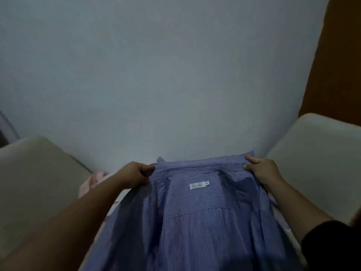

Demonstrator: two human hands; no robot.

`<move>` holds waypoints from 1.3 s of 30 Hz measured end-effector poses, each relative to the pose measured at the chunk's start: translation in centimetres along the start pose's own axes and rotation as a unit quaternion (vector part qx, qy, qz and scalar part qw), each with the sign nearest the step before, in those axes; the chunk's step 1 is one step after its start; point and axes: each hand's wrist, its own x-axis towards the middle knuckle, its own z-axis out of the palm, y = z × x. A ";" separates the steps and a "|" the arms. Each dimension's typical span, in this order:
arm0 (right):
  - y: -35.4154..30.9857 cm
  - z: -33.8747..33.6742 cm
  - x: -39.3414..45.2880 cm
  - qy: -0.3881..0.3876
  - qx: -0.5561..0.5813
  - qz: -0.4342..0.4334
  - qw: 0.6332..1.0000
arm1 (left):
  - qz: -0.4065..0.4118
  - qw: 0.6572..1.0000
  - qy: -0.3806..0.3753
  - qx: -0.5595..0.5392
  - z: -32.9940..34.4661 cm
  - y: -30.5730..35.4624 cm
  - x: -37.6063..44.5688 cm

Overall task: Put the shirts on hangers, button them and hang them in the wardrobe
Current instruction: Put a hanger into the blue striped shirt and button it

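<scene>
Shirt [197,222], blue with fine white stripes, is held up at the 6 o'clock part of the view, collar uppermost and inside facing the camera. Left hand [134,174] grips the collar's left end, fingers curled round the cloth with the thumb on the near side. Right hand [261,167] pinches the collar's right end, thumb on the near side. Between the hands the collar is stretched in a nearly straight line. A small white label [199,185] sits just below the collar, midway between the hands. The cloth hangs down out of view at the bottom edge. A pale pink garment [91,182] shows at 8 o'clock, partly behind the left forearm. Two beige cushioned surfaces [35,182] lie at 8 and 4 o'clock. A pale blue wall [166,75] fills the upper view, with a brown panel [338,55] at 2 o'clock.
</scene>
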 end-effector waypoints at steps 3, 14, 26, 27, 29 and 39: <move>4.6 2.3 2.8 0.002 -0.033 0.035 0.999 | -0.011 0.999 -0.006 0.040 3.3 -1.2 3.5; 14.5 8.9 10.2 -0.035 -0.134 0.054 0.989 | -0.005 0.994 0.067 0.087 11.6 -6.6 12.3; 18.3 5.3 9.0 0.010 -0.265 -0.041 0.963 | 0.167 0.922 0.292 0.192 18.9 2.0 7.3; 18.6 4.6 8.6 0.013 -0.285 -0.046 0.957 | 0.159 0.932 0.247 0.213 20.6 2.2 7.4; 19.4 3.5 7.7 0.017 -0.335 -0.052 0.941 | 0.125 0.940 0.179 0.261 23.3 1.6 8.4; 25.9 1.9 7.5 -0.011 -0.527 -0.048 0.848 | 0.113 0.940 0.103 0.304 28.7 -3.7 12.0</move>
